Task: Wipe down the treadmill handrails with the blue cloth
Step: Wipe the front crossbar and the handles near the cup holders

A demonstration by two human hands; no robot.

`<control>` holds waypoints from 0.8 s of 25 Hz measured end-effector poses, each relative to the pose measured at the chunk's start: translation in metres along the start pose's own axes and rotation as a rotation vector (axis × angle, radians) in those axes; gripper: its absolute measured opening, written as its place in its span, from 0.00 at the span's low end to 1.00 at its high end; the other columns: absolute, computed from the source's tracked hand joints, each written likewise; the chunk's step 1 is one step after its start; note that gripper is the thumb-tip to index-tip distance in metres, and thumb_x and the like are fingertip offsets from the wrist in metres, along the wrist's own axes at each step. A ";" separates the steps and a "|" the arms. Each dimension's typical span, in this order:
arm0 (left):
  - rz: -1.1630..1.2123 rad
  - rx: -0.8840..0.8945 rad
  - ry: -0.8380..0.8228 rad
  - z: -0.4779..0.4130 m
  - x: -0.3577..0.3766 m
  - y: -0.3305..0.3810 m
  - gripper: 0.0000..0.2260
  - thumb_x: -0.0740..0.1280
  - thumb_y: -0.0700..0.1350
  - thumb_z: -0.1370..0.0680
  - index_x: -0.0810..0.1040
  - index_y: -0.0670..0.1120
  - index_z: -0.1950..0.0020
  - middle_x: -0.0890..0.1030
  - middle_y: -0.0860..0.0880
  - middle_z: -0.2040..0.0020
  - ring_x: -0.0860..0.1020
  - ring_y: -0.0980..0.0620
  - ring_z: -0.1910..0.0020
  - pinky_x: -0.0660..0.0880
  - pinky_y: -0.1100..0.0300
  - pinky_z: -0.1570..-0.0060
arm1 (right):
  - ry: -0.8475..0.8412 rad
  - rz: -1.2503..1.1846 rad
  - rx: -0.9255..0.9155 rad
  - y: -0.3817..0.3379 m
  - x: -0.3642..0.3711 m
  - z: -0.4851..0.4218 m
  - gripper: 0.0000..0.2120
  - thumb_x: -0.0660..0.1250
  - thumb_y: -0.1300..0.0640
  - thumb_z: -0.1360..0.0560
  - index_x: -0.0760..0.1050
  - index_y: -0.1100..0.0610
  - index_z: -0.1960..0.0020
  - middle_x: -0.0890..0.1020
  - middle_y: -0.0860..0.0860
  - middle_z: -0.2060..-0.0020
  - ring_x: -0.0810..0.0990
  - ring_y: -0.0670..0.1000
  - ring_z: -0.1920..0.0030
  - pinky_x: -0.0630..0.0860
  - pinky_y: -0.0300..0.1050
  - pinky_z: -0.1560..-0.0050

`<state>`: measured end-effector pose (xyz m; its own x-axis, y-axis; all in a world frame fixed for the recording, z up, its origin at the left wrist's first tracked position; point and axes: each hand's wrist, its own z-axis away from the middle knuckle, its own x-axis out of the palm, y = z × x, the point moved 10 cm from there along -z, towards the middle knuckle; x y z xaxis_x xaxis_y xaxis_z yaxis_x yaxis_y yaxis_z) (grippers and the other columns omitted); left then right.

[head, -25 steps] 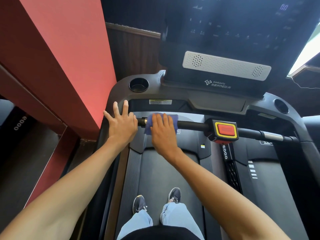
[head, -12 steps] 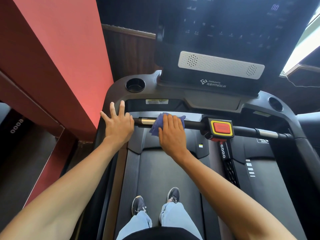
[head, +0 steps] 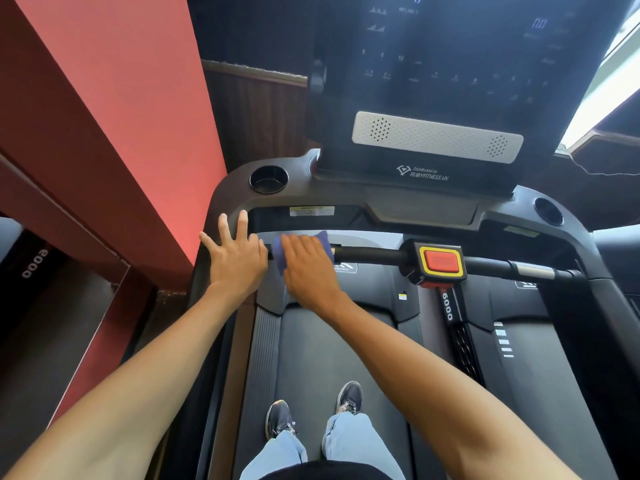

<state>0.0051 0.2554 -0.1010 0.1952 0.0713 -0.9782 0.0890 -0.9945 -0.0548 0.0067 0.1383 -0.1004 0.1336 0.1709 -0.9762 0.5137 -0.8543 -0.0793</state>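
Note:
The black front crossbar handrail (head: 374, 255) runs across the treadmill in front of me, with a red and yellow stop button (head: 440, 262) at its middle. The blue cloth (head: 278, 252) is wrapped over the left end of this bar. My right hand (head: 310, 268) presses down on the cloth and covers most of it. My left hand (head: 237, 261) rests flat with fingers spread on the left side handrail (head: 207, 271), right beside the cloth.
A red wall (head: 138, 133) stands close on the left. The console screen (head: 467, 64) rises ahead, with cup holders (head: 268, 180) at both corners. My feet (head: 313, 410) stand on the belt below. A second treadmill lies to the right.
My right hand has slid the cloth left along the crossbar, back toward my left hand. The left hand has stayed in place.

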 end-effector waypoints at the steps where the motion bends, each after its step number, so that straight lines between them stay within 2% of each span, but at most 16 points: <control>1: 0.016 -0.007 0.006 0.000 -0.001 -0.001 0.15 0.58 0.46 0.17 0.80 0.39 0.52 0.65 0.37 0.24 0.62 0.28 0.26 0.64 0.22 0.40 | 0.031 0.015 0.046 0.019 -0.006 0.008 0.16 0.62 0.60 0.29 0.72 0.60 0.41 0.77 0.55 0.50 0.74 0.58 0.50 0.70 0.51 0.43; 4: 0.032 -0.012 0.019 0.001 -0.005 -0.001 0.16 0.56 0.46 0.17 0.80 0.39 0.52 0.64 0.38 0.24 0.61 0.29 0.26 0.64 0.22 0.39 | 0.061 0.105 0.128 0.065 -0.015 0.033 0.18 0.58 0.66 0.30 0.72 0.62 0.42 0.76 0.56 0.51 0.73 0.58 0.51 0.71 0.51 0.45; 6: 0.022 -0.024 0.006 0.001 -0.006 -0.002 0.17 0.55 0.47 0.17 0.80 0.40 0.51 0.64 0.39 0.24 0.61 0.29 0.25 0.64 0.23 0.38 | 0.062 0.184 0.172 0.067 -0.013 0.032 0.16 0.53 0.67 0.28 0.72 0.62 0.44 0.76 0.56 0.52 0.74 0.58 0.52 0.72 0.51 0.46; 8: -0.003 -0.037 -0.009 0.001 -0.006 -0.002 0.17 0.54 0.47 0.16 0.80 0.41 0.50 0.63 0.39 0.23 0.60 0.30 0.25 0.64 0.23 0.38 | 0.068 0.187 0.220 0.048 -0.013 0.019 0.13 0.52 0.65 0.27 0.73 0.60 0.48 0.77 0.56 0.55 0.74 0.57 0.54 0.72 0.51 0.47; 11: -0.048 -0.025 -0.029 0.000 -0.002 0.000 0.17 0.54 0.47 0.16 0.80 0.42 0.51 0.63 0.39 0.23 0.61 0.29 0.25 0.65 0.24 0.38 | 0.039 0.101 0.135 -0.005 -0.002 -0.001 0.08 0.63 0.63 0.27 0.74 0.58 0.49 0.78 0.54 0.55 0.76 0.55 0.53 0.73 0.49 0.46; 12: -0.068 -0.012 -0.032 0.001 0.000 0.001 0.16 0.54 0.47 0.16 0.79 0.42 0.51 0.64 0.39 0.23 0.61 0.28 0.25 0.66 0.24 0.39 | 0.032 0.041 0.104 -0.019 0.001 -0.004 0.09 0.67 0.62 0.27 0.74 0.58 0.47 0.79 0.54 0.53 0.77 0.55 0.51 0.73 0.50 0.44; 14: -0.090 -0.001 -0.033 0.001 0.002 0.001 0.16 0.54 0.46 0.16 0.79 0.41 0.52 0.64 0.38 0.23 0.62 0.28 0.26 0.67 0.24 0.40 | -0.003 -0.059 0.055 -0.030 0.005 -0.011 0.14 0.68 0.62 0.27 0.74 0.59 0.42 0.79 0.55 0.47 0.76 0.56 0.45 0.72 0.51 0.38; 16: -0.074 -0.006 -0.033 0.000 0.001 0.001 0.15 0.56 0.45 0.17 0.79 0.41 0.53 0.65 0.38 0.24 0.63 0.28 0.26 0.67 0.23 0.40 | -0.040 -0.080 0.028 -0.021 0.002 -0.009 0.15 0.62 0.65 0.27 0.73 0.60 0.40 0.78 0.56 0.44 0.75 0.58 0.42 0.71 0.53 0.37; 18: -0.014 -0.030 -0.020 0.000 -0.001 -0.001 0.15 0.57 0.46 0.18 0.80 0.40 0.52 0.65 0.39 0.24 0.62 0.29 0.26 0.65 0.23 0.39 | 0.035 -0.040 0.060 0.007 -0.012 0.004 0.16 0.52 0.65 0.29 0.72 0.60 0.44 0.78 0.56 0.49 0.76 0.59 0.47 0.73 0.53 0.43; 20: 0.013 -0.035 -0.003 0.000 -0.002 -0.002 0.16 0.57 0.47 0.17 0.81 0.40 0.51 0.65 0.39 0.24 0.61 0.29 0.26 0.64 0.23 0.39 | 0.066 0.012 0.124 0.040 -0.017 0.022 0.19 0.49 0.63 0.29 0.72 0.60 0.45 0.77 0.56 0.50 0.75 0.59 0.49 0.73 0.52 0.45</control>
<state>0.0047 0.2573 -0.0985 0.1936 0.0577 -0.9794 0.1202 -0.9921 -0.0347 0.0060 0.0903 -0.0918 0.1971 0.1888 -0.9620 0.4032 -0.9101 -0.0960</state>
